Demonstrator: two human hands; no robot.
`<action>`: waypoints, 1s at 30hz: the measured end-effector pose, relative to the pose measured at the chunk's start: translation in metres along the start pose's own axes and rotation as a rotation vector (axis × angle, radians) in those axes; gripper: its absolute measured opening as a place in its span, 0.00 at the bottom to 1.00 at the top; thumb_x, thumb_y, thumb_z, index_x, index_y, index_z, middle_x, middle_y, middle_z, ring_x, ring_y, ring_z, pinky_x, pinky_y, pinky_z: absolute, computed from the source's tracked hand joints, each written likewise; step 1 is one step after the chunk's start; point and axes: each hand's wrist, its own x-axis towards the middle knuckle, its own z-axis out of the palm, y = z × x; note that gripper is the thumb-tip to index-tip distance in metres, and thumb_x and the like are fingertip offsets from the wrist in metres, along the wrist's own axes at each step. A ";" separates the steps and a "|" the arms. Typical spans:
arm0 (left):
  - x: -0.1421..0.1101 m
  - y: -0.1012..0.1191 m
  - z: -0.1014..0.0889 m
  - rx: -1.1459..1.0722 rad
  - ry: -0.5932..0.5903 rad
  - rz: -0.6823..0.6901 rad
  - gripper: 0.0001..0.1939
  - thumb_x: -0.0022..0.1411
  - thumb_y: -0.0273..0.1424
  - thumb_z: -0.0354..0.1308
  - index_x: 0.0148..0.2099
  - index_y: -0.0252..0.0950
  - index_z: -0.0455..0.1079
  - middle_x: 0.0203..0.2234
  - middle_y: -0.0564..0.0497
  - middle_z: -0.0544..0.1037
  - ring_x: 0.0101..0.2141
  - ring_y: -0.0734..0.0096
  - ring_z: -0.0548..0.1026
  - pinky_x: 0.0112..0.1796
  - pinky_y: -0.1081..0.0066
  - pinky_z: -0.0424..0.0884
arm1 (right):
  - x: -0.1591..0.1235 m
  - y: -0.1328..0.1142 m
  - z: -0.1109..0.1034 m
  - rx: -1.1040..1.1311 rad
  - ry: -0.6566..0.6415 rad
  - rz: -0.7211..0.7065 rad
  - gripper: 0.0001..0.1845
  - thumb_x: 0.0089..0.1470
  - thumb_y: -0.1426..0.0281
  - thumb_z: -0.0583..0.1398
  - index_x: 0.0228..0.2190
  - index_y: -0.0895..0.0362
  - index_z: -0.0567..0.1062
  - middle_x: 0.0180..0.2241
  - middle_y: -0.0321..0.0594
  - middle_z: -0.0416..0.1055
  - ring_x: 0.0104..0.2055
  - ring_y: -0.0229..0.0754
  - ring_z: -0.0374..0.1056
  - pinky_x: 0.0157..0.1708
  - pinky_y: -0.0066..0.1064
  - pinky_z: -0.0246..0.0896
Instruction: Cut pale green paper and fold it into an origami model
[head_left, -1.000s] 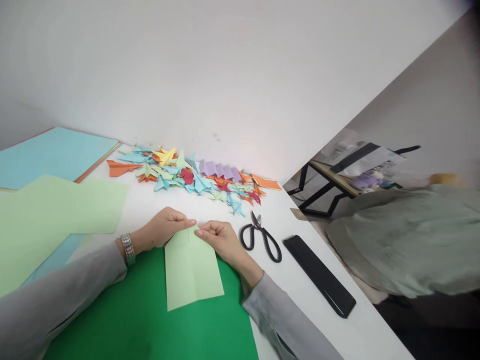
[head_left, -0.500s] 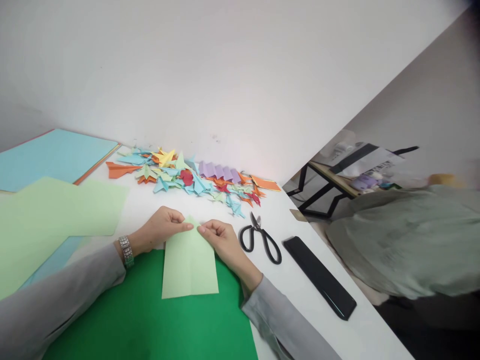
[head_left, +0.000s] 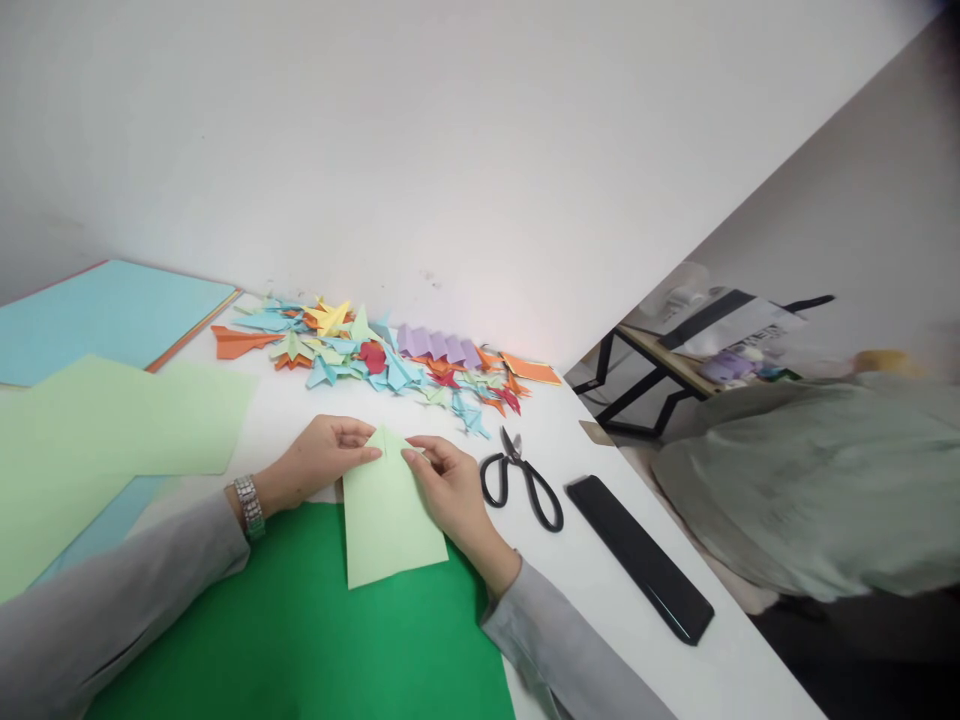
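A light green sheet of paper (head_left: 390, 530), folded to a point at its far end, is held between my two hands. My left hand (head_left: 330, 455) pinches its upper left edge between thumb and fingers; a metal watch or bracelet circles that wrist. On the opposite edge, my right hand (head_left: 450, 485) grips the paper with thumb and forefinger. Below the paper lies a large green sheet (head_left: 315, 630) on the white table. A crease runs near the folded tip. Black-handled scissors (head_left: 517, 475) lie partly open just right of my right hand.
Folded paper figures (head_left: 390, 360) in several colours are heaped along the wall. Large light green sheets (head_left: 112, 430) and a blue sheet (head_left: 112, 310) cover the left side. A long black case (head_left: 641, 555) lies near the right edge. Beyond it is a person in a grey-green garment (head_left: 817, 480).
The folded paper has turned slightly, its near edge swinging right and a little up. My right thumb has shifted outward from the tip, showing more of the folded point.
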 end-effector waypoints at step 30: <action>0.003 -0.004 0.000 0.148 0.165 0.199 0.23 0.41 0.36 0.66 0.41 0.33 0.69 0.29 0.49 0.79 0.32 0.64 0.77 0.35 0.66 0.74 | 0.000 0.002 -0.001 -0.084 -0.062 -0.118 0.11 0.53 0.64 0.57 0.37 0.56 0.69 0.20 0.30 0.63 0.21 0.34 0.57 0.21 0.26 0.52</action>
